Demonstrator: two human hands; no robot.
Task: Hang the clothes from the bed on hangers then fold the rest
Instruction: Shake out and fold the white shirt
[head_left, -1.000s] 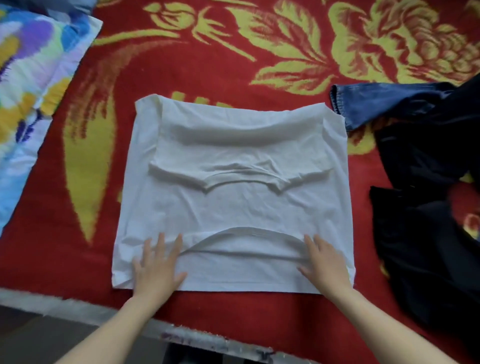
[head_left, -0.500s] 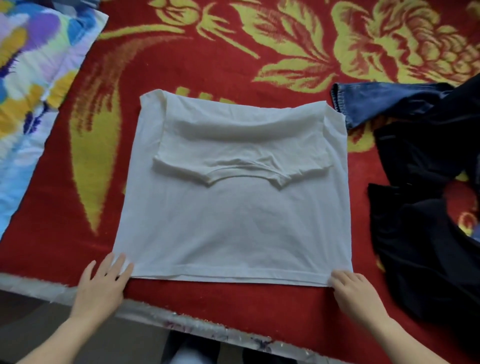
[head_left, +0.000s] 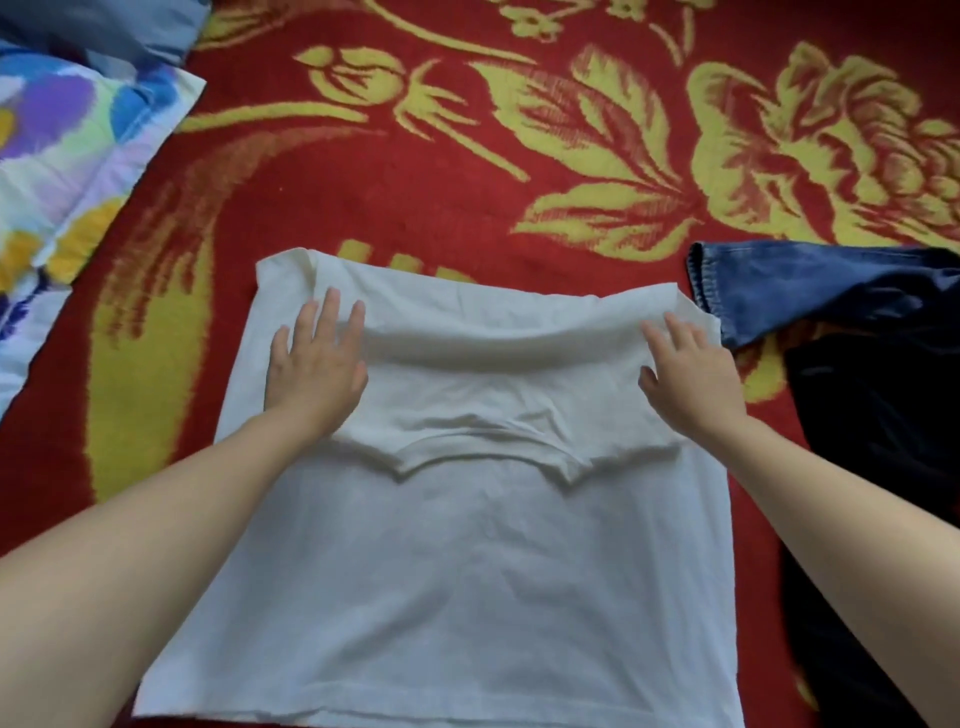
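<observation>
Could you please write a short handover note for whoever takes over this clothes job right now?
Left hand: open, flat on the white T-shirt, far left part.
Right hand: open, flat on its far right part.
The T-shirt lies spread on the red blanket, far end folded over toward the person.
Jeans and a dark garment lie loose to its right; no hanger in view.
Done: the T-shirt's first fold. Left: finish it, then jeans and dark garment.

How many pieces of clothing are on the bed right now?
3: a white shirt in the middle, jeans at the right edge, a black garment just below them. The black pile runs out of view and may hide more.
</observation>
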